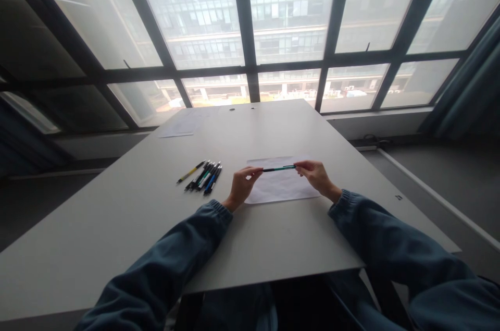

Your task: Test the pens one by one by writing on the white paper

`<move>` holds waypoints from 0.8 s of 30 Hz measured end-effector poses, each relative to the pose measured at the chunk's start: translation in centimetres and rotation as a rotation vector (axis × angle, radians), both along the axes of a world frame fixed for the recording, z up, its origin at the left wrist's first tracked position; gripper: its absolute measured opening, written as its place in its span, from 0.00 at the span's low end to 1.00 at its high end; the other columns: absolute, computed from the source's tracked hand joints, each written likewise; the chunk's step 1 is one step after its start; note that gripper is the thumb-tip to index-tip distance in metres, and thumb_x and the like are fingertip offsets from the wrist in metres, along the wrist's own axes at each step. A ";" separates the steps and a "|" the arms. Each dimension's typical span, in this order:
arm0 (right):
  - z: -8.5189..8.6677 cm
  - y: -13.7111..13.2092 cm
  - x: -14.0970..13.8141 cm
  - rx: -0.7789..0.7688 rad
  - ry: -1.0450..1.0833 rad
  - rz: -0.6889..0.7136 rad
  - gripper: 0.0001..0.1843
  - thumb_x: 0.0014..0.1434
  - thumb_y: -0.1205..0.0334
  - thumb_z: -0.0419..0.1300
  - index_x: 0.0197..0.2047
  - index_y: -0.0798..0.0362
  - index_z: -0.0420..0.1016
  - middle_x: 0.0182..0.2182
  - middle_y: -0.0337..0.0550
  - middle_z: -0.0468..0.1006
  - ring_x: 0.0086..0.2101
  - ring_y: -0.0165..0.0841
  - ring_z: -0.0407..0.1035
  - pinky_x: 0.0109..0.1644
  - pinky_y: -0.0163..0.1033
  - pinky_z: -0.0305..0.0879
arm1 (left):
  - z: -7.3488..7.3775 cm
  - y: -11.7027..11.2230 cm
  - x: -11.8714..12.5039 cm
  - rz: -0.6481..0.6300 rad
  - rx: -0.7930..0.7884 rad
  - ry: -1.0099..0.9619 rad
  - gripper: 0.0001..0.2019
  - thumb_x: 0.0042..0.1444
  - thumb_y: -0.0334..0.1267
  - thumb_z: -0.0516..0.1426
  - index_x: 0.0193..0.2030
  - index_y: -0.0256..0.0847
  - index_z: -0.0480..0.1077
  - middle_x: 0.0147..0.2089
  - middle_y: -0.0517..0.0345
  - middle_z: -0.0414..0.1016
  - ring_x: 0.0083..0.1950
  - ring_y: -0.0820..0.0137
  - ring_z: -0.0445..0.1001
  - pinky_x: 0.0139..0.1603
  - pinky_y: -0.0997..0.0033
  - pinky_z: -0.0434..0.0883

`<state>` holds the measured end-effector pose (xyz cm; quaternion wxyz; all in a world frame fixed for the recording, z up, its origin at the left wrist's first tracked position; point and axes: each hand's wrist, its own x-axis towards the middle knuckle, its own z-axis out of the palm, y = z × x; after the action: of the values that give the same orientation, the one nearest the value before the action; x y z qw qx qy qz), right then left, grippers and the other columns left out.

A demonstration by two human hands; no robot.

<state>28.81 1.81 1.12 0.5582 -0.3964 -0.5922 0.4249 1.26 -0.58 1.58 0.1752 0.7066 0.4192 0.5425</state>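
A green and black pen (279, 168) is held level between my two hands, above a sheet of white paper (279, 191). My left hand (244, 185) pinches its black end. At the other end, where the clip shows, the fingers of my right hand (314, 175) are closed on it. To the left of my left hand lies a cluster of several pens (203, 177), with black, green and blue barrels. A yellow and black pen (190, 172) rests at the cluster's left side, slanting outward.
The white table (156, 221) stretches away toward tall windows (287, 13). More paper (179, 126) lies at its far left. Two small dark items, one a round spot (232, 109), show near the far edge. A small dark mark (398, 197) is on the right side.
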 end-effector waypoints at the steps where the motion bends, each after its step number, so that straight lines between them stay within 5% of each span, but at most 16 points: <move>1: 0.0 0.0 -0.1 -0.004 0.017 0.001 0.19 0.48 0.51 0.72 0.38 0.56 0.85 0.26 0.44 0.81 0.26 0.33 0.71 0.31 0.40 0.70 | 0.0 0.0 0.1 0.010 0.005 0.006 0.09 0.59 0.42 0.64 0.42 0.43 0.82 0.39 0.54 0.83 0.35 0.68 0.77 0.38 0.68 0.75; 11: -0.1 -0.3 -0.7 -0.033 0.115 -0.071 0.19 0.46 0.50 0.74 0.36 0.55 0.82 0.29 0.46 0.82 0.28 0.33 0.73 0.33 0.41 0.72 | -0.1 -0.2 0.1 0.092 0.008 -0.005 0.07 0.58 0.40 0.65 0.41 0.43 0.82 0.39 0.54 0.84 0.35 0.67 0.78 0.37 0.68 0.76; 24: -0.9 0.0 -0.9 -0.055 0.139 -0.073 0.20 0.46 0.50 0.74 0.36 0.56 0.82 0.28 0.44 0.80 0.27 0.33 0.72 0.34 0.40 0.72 | 0.0 0.4 0.2 0.047 0.069 -0.024 0.07 0.62 0.41 0.62 0.42 0.44 0.82 0.41 0.53 0.82 0.39 0.67 0.78 0.35 0.70 0.72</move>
<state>27.94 1.85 0.23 0.6020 -0.4025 -0.5254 0.4467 1.48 -0.15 1.62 0.1428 0.6956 0.4148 0.5689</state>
